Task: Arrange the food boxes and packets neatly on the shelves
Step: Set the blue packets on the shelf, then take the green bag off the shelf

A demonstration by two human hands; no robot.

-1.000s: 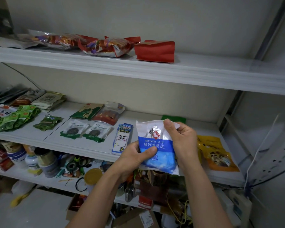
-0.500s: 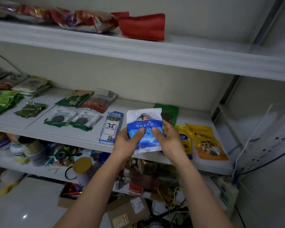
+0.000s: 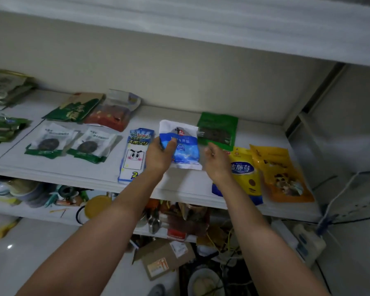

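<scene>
The left hand (image 3: 158,155) grasps the salt packet (image 3: 185,146) by its left edge, thumb across the blue front. The packet sits at the middle shelf (image 3: 73,169), between the sponge pack (image 3: 136,152) and a green packet (image 3: 218,129); whether it rests on the board I cannot tell. The right hand (image 3: 217,162) hovers just beside its right edge, fingers (image 3: 210,147) released and loosely spread, in front of a yellow packet (image 3: 244,169).
</scene>
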